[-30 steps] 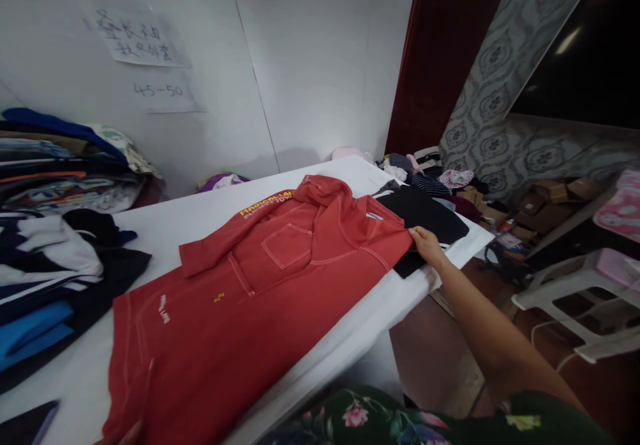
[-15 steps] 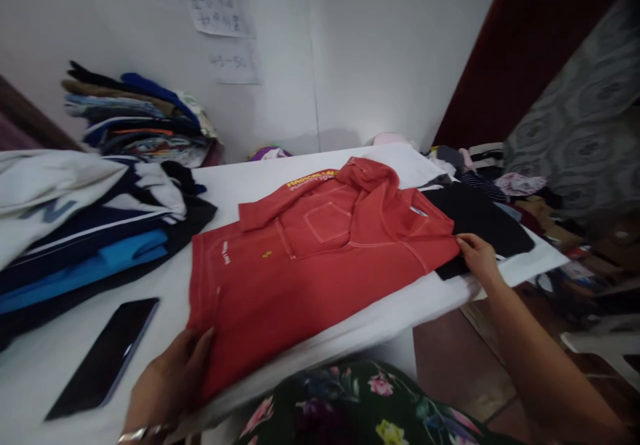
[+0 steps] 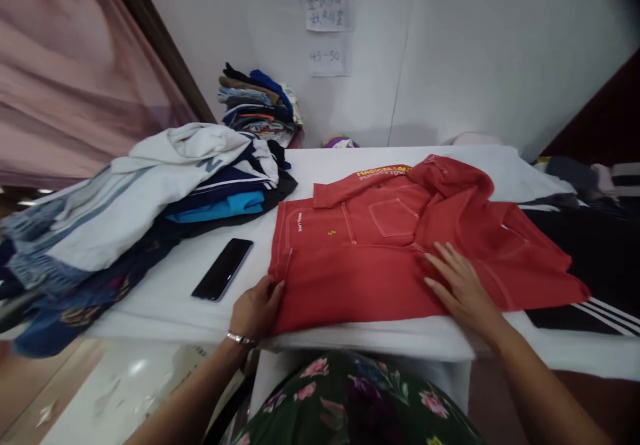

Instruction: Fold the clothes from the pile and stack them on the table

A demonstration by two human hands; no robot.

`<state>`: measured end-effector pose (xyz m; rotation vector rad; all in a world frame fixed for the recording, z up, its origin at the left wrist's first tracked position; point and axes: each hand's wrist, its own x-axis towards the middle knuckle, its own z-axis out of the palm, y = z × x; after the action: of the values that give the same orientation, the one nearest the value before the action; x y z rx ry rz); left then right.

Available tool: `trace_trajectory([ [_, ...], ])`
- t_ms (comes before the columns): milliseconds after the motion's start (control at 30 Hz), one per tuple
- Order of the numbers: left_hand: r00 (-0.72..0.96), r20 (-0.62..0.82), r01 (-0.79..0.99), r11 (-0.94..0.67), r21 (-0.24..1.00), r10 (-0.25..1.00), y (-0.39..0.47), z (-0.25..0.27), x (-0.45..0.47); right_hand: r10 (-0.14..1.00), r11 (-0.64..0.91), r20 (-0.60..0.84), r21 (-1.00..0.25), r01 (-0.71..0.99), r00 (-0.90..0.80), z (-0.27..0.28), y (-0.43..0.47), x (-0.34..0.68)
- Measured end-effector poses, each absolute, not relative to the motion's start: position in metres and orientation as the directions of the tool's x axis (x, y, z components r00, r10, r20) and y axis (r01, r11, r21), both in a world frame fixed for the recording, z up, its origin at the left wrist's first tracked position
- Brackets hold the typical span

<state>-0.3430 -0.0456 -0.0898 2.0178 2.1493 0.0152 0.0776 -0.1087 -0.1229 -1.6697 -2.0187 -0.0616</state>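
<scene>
A red long-sleeved top (image 3: 360, 285) with white stitching lies partly folded across the white-covered table (image 3: 370, 157). Yellow lettering runs along its sleeve, and a stitched pocket shows near the middle. At the hem's near left corner, my left hand (image 3: 257, 308) has its fingers closed on the cloth. My right hand (image 3: 460, 288) rests flat on the body of the top, fingers spread. The collar end points right and overlaps a black garment with white stripes (image 3: 595, 265).
Left of the top lies a dark phone (image 3: 223, 269). Beyond it is a loose heap of clothes (image 3: 165, 185), and a folded stack (image 3: 260, 105) stands by the wall. Paper notes (image 3: 329, 55) hang on the wall. The table's front edge runs close to my body.
My right hand has let go of the top's far right edge and moved left onto its body, fingers spread. The left hand stays at the hem. My view has turned left.
</scene>
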Motion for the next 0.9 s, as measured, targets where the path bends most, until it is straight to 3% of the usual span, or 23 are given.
trace_trajectory([
  [67, -0.048, -0.138, 0.990, 0.065, 0.126, 0.989, -0.047, -0.090, -0.343, 0.948, 0.187, 0.293, -0.196, 0.963, -0.125, -0.147, -0.101, 0.076],
  [200, -0.049, -0.139, 0.985, 0.071, 0.155, 0.989, -0.052, -0.092, -0.345, 0.953, 0.182, 0.265, -0.109, 0.977, -0.147, -0.173, -0.099, 0.083],
  [400, -0.090, -0.047, 0.955, 0.099, 0.280, 0.995, -0.061, -0.098, -0.349, 0.944, 0.223, 0.274, -0.117, 0.968, -0.184, -0.172, -0.101, 0.082],
  [633, -0.119, -0.104, 0.966, 0.139, 0.216, 0.987, -0.067, -0.099, -0.349, 0.941, 0.279, 0.226, -0.093, 0.956, -0.252, -0.175, -0.097, 0.065],
  [833, -0.138, -0.025, 0.930, 0.138, 0.340, 0.990, -0.074, -0.102, -0.355, 0.919, 0.318, 0.276, -0.093, 0.944, -0.282, -0.161, -0.095, 0.049],
  [900, -0.149, -0.045, 0.936, 0.156, 0.316, 0.988, -0.075, -0.099, -0.356, 0.917, 0.338, 0.255, -0.080, 0.938, -0.308, -0.159, -0.093, 0.040],
])
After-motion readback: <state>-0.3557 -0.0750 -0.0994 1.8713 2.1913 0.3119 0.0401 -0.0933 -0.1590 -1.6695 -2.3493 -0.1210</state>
